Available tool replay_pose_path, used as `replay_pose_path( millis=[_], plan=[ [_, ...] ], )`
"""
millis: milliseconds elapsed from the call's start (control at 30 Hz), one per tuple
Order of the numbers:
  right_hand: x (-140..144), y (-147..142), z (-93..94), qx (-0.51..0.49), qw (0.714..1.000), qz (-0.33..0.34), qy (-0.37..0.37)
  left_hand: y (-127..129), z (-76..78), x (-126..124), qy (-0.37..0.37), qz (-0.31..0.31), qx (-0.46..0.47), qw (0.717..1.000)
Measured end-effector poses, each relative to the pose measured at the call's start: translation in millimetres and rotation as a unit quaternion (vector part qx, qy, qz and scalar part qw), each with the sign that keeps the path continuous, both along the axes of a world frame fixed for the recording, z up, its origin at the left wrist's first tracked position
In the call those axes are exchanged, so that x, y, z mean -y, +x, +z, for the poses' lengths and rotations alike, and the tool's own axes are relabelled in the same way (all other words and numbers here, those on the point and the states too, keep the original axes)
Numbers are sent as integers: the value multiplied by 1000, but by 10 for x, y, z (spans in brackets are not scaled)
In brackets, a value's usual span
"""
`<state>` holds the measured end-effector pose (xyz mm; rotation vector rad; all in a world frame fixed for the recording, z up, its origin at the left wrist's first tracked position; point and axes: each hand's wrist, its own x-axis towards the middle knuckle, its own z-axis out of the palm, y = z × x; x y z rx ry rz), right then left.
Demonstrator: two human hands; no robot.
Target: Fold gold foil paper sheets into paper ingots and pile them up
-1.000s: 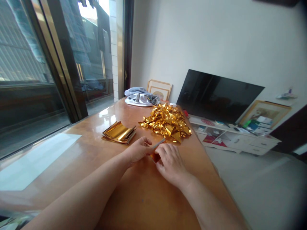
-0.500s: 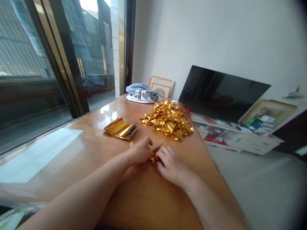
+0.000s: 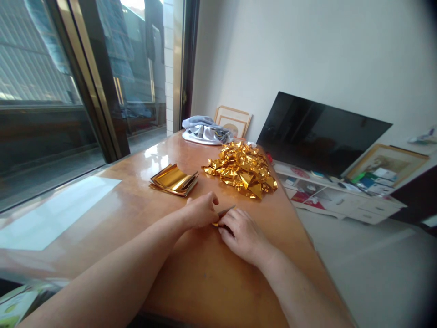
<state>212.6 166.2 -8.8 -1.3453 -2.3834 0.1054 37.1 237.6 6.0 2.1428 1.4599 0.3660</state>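
The small piece of gold foil (image 3: 223,215) sits on the wooden table (image 3: 205,282) between my two hands, just below the middle of the view, mostly hidden by my fingers; only a thin edge pokes out toward 1 o'clock. My left hand (image 3: 201,212) and my right hand (image 3: 241,232) are close together, fingertips meeting over it, and both look pinched on the sheet, pressing it against the tabletop.

Judging by how things lie, the folding is well along but not finished. At 12 o'clock from my hands, near the far right edge of the table, lies a big heap of folded gold pieces (image 3: 242,169), so a good many are done. At about 10 o'clock, near but clear of my left hand, a stack of flat gold sheets (image 3: 174,180) waits unfolded. The piece in hand I take to be partway through its folds; I cannot tell which crease.

Beyond the heap, at 12 o'clock, a bundle of grey and white cloth (image 3: 205,130) rests at the table's far end, with a framed picture (image 3: 234,120) leaning on the wall behind it. At 2 o'clock a dark television (image 3: 321,134) stands on a low white shelf (image 3: 344,200).

I can read no brand, label or writing anywhere; the packets on the shelf are too small and blurred.
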Motion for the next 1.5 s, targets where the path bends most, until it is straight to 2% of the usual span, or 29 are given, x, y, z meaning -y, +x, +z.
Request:
replay_pose_path(
  millis=[267,433,567,1033,1500],
  plan=[
    [-5,9,32,-22,1000,-3,-16,-173,43,-82,19,-93,2,995],
    [-36,24,9,-50,998,-3,-28,-247,93,-91,-11,-116,-17,993],
    [-66,22,-29,-80,996,-28,-33,-260,96,-86,-10,-137,-35,990],
    [-183,20,-227,-148,982,-104,-54,-235,75,-64,-29,-119,-56,991],
    [-197,11,-271,-146,979,-133,-44,-134,154,10,-23,-87,-124,988]
  ],
)
